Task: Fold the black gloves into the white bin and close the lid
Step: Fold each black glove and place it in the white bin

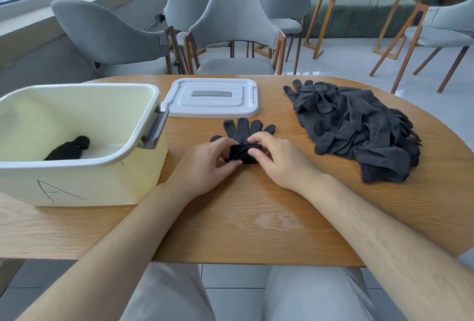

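Squarely before the person, a black glove (242, 129) lies flat on the bench (256, 218), with its fingers spread and pointing away toward the lid (213, 97). The cuff end is rolled up into a thick fold, and both hands meet on that fold. The left hand (205, 164) pinches it from the left between thumb and curled fingers. The right hand (279, 159) pinches it from the right, with fingertips on top of the fold. Both forearms reach in over the near edge of the bench.

On the left of the bench stands the bin (102, 184), open, with a letter A drawn on its near wall. A grey handle (156, 128) hangs at its right end. One black bundle (69, 150), a glove already rolled, lies on the bin's floor. The lid lies flat, top side up, just beyond the glove and close by the bin's right end. A pile (359, 128) of loose black gloves sits on the right of the bench, apart from the hands. Grey chairs (236, 28) stand behind the bench.
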The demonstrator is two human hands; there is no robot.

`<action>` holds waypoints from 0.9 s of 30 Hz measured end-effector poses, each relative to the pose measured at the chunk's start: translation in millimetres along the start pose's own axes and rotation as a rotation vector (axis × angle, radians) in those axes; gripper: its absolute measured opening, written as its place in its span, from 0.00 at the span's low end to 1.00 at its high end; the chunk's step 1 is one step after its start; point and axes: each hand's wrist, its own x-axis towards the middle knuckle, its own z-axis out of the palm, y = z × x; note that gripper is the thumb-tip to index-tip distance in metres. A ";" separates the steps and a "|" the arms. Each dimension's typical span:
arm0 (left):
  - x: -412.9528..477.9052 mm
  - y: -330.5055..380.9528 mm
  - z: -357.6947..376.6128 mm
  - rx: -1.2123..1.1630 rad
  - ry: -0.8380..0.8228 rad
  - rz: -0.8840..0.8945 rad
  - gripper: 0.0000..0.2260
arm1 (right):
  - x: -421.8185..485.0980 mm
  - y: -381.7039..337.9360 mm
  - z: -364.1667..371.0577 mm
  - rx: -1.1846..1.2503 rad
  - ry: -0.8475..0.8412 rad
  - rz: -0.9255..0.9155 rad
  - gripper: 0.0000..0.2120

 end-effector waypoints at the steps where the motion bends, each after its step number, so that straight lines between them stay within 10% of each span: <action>1: 5.5 -0.9 0.2 -0.026 0.013 -0.031 0.13 | 6.0 0.9 -0.9 0.020 -0.017 0.026 0.14; 12: 15.4 -8.0 22.3 -0.016 0.203 -0.024 0.05 | 14.1 12.3 23.3 0.030 0.244 -0.027 0.06; 18: 12.9 -13.2 26.5 0.009 0.170 0.103 0.06 | 1.0 12.7 13.1 -0.190 0.031 -0.079 0.24; 27: 4.3 -16.4 16.3 -0.079 0.008 0.057 0.13 | 5.3 13.1 13.1 -0.060 0.050 -0.049 0.10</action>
